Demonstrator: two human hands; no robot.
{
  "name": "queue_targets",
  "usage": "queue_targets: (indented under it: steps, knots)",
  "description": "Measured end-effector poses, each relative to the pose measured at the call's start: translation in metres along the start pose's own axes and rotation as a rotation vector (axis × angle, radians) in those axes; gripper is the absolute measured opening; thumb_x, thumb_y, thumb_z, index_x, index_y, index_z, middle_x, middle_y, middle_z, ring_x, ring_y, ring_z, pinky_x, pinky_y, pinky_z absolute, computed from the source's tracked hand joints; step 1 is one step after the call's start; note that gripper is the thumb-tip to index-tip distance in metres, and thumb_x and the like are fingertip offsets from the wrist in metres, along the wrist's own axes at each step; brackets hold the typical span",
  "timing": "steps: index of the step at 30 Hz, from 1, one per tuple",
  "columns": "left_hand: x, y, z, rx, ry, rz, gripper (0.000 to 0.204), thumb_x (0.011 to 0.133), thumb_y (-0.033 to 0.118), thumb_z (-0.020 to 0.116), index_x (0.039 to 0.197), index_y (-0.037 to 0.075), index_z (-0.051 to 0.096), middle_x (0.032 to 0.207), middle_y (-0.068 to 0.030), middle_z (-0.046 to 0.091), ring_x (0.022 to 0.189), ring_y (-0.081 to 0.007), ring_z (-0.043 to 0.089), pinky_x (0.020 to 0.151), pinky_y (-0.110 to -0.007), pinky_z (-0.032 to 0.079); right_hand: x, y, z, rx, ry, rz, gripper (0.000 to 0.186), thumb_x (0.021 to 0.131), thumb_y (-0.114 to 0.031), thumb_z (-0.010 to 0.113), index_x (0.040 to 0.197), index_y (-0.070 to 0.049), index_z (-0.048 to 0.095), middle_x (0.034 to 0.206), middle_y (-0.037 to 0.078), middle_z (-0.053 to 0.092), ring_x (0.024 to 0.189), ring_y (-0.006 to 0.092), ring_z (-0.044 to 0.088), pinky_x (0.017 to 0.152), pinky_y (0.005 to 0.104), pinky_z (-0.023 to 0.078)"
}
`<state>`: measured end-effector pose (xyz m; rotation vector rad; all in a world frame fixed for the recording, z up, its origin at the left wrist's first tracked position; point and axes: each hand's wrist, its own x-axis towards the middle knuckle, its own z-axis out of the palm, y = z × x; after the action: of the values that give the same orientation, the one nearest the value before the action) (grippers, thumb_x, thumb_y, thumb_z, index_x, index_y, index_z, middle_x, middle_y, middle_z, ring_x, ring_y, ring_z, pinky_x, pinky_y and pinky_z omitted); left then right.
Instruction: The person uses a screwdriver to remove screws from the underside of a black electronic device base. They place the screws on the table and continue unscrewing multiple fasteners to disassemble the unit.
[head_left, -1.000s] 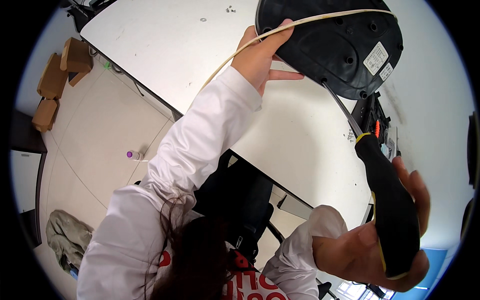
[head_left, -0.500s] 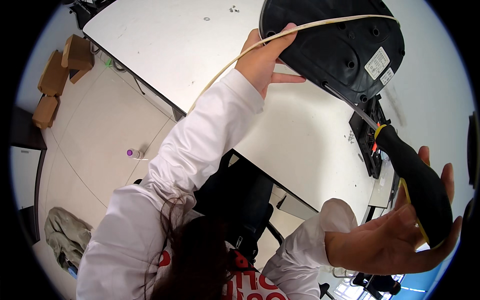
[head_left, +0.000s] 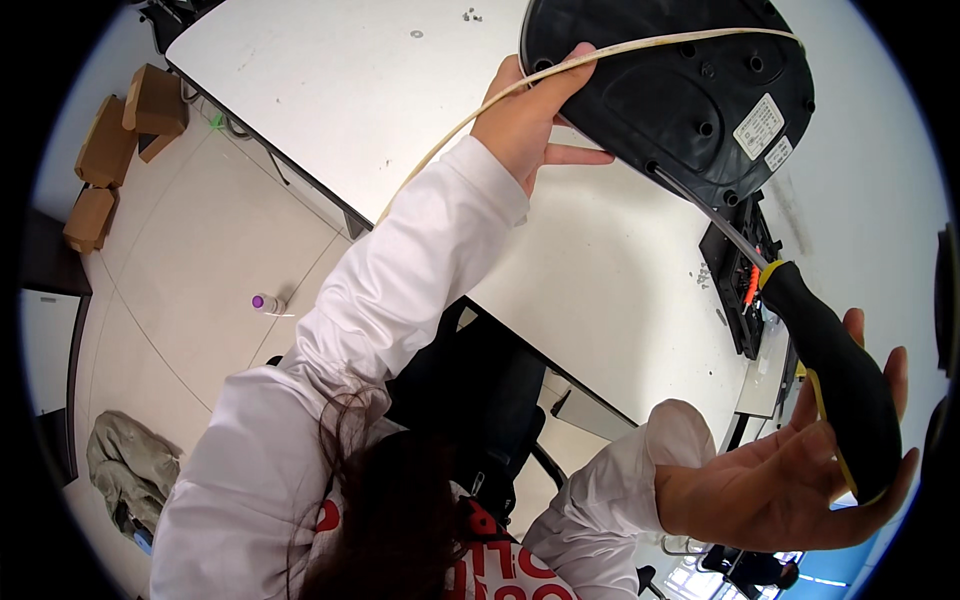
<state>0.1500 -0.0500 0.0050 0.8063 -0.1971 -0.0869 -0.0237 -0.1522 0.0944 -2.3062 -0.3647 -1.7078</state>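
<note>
My left hand [head_left: 521, 122] grips the edge of a black plastic appliance base [head_left: 640, 105], its thumb on the face toward me. Round posts, screw holes and two white labels mark that face. A cream power cord [head_left: 455, 132] crosses it and runs under the thumb, down along my left sleeve. On the right, my right hand [head_left: 765, 490] supports a screwdriver [head_left: 838, 365] with a black and yellow handle, fingers curled loosely around the handle's butt. The metal shaft reaches up to a hole on the base's lower edge. Whether the tip engages a screw is hidden.
Below the base lies the white table [head_left: 600, 290]. At its right side sits an open black tool case [head_left: 735, 290] with small screws beside it. A washer [head_left: 416, 34] and several screws lie at the far left. Cardboard boxes [head_left: 108, 140] and a purple-capped bottle [head_left: 266, 303] are on the floor.
The base has shifted very slightly to the right. My right hand and the screwdriver have moved a little down and right, the shaft still at the same hole.
</note>
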Motion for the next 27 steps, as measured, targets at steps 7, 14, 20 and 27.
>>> queue_targets:
  steps: [7, 14, 20, 27]
  knots:
    - [-0.0042, 0.0054, 0.0049, 0.053, 0.054, -0.067, 0.038, 0.092, 0.029, 0.050, 0.120, 0.004, 0.047, 0.110, -0.0132, 0.058, 0.106, -0.0260, 0.057, 0.073, -0.047, 0.057, -0.0018, 0.0023, -0.0051, -0.004, 0.004, 0.029, 0.045, 0.091, -0.019, 0.051, 0.132, -0.017, 0.034, 0.122, 0.030, 0.047, 0.099, 0.0484, 0.056, 0.071, 0.0524, 0.053]
    - [-0.0056, 0.0038, 0.0051, 0.045, 0.047, -0.056, 0.037, 0.092, 0.029, 0.049, 0.120, 0.004, 0.048, 0.110, -0.0133, 0.058, 0.106, -0.0262, 0.057, 0.073, -0.046, 0.057, -0.0016, 0.0015, 0.0006, 0.005, 0.004, 0.018, 0.045, 0.091, -0.020, 0.051, 0.131, -0.017, 0.032, 0.123, 0.029, 0.045, 0.098, 0.0489, 0.056, 0.071, 0.0530, 0.053]
    - [-0.0037, 0.0027, 0.0032, 0.063, 0.051, -0.059, 0.039, 0.092, 0.030, 0.049, 0.122, 0.004, 0.047, 0.110, -0.0134, 0.059, 0.106, -0.0266, 0.057, 0.073, -0.045, 0.057, 0.0000, 0.0003, -0.0002, 0.021, -0.072, -0.046, 0.046, 0.091, -0.017, 0.049, 0.132, -0.021, 0.029, 0.124, 0.029, 0.045, 0.097, 0.0498, 0.056, 0.070, 0.0563, 0.053]
    - [-0.0031, 0.0025, 0.0012, 0.050, 0.069, -0.062, 0.039, 0.092, 0.031, 0.049, 0.122, 0.005, 0.048, 0.109, -0.0137, 0.059, 0.106, -0.0272, 0.058, 0.071, -0.045, 0.057, -0.0026, 0.0040, -0.0064, 0.080, -0.120, -0.063, 0.048, 0.090, -0.018, 0.052, 0.132, -0.022, 0.030, 0.124, 0.029, 0.044, 0.099, 0.0513, 0.054, 0.072, 0.0608, 0.050]
